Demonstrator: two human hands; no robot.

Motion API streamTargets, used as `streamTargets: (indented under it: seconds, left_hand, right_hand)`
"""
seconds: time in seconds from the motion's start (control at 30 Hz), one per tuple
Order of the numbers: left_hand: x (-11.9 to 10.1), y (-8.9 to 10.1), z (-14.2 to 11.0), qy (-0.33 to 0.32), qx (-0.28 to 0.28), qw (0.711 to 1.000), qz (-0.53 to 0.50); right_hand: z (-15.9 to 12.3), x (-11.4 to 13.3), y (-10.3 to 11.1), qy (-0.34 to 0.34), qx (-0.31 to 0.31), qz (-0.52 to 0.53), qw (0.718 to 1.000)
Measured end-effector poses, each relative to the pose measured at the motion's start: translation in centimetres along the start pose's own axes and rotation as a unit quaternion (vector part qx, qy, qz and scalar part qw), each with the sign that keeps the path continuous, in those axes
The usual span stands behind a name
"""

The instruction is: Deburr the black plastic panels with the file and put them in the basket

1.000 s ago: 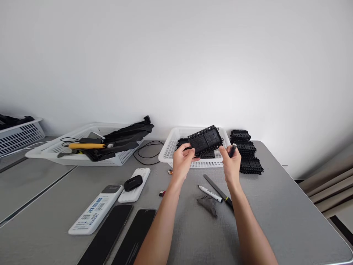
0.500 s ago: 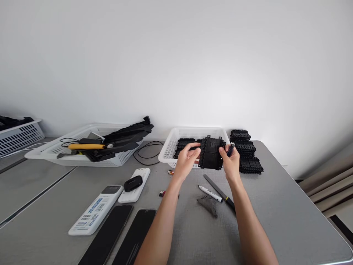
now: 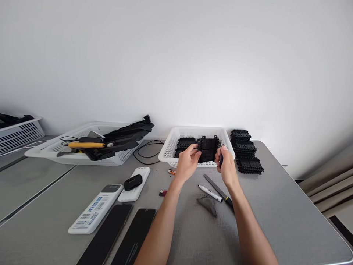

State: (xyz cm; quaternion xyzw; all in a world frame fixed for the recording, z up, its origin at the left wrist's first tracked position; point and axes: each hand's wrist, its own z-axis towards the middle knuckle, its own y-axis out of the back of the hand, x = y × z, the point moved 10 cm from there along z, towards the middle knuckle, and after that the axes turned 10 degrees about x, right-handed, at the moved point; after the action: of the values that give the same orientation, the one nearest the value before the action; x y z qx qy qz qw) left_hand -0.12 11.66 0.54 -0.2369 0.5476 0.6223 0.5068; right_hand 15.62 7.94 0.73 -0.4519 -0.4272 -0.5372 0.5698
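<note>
My left hand [image 3: 188,162] pinches the left edge of a black plastic panel [image 3: 209,149] with toothed sides and small tabs on top, held up in front of a white basket [image 3: 165,156]. My right hand [image 3: 227,163] is closed around what looks like a dark blue lighter [image 3: 221,159], its thumb over the metallic top, close to the panel's right edge. No flame can be made out. Inside the basket lie similar black panels [image 3: 185,143]. Beside the basket on the right stand stacks of more black panels [image 3: 249,165].
Below my hands lie a file [image 3: 216,186] with a black handle, a white marker [image 3: 210,193] and dark dust [image 3: 208,206]. To the left are an orange lighter [image 3: 171,172], power banks [image 3: 96,209], two phones [image 3: 135,235] and a basket of black parts [image 3: 121,158].
My right hand has let go of the panel's right edge and turned the lighter upright beside it. The panel has shifted slightly left and away from me.
</note>
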Motion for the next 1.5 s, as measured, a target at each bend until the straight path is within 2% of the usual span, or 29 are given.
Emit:
streamTargets:
  seconds: [0.13, 0.3, 0.73, 0.9, 1.07, 1.27, 1.5]
  left_hand:
    - [-0.8, -0.4, 0.0, -0.031, 0.003, 1.000, 0.008]
    - [-1.5, -0.6, -0.2, -0.062, 0.005, 0.998, 0.000]
    - [-2.5, -1.5, -0.5, -0.079, 0.036, 0.996, -0.003]
    - [-2.7, -1.2, -0.6, -0.081, 0.031, 0.996, 0.010]
    - [-2.7, -0.7, -0.7, -0.078, 0.016, 0.997, 0.011]
    - [-2.5, -0.8, -0.6, -0.078, 0.018, 0.997, 0.004]
    - [-2.4, -1.6, -0.4, -0.084, 0.032, 0.996, 0.002]
  right_hand:
    - [0.2, -3.1, -3.5, -0.124, 0.100, 0.182, 0.970]
    - [0.2, -3.7, -4.9, -0.154, 0.144, 0.243, 0.947]
    - [0.1, -4.2, -4.7, -0.177, 0.143, 0.295, 0.928]
    - [0.3, -4.0, -3.8, -0.163, 0.107, 0.332, 0.923]
    - [0.4, -3.6, -2.8, -0.152, 0.078, 0.323, 0.931]
    - [0.5, -3.5, -2.8, -0.144, 0.082, 0.306, 0.937]
    - [0.3, -3.9, -4.3, -0.153, 0.128, 0.262, 0.944]
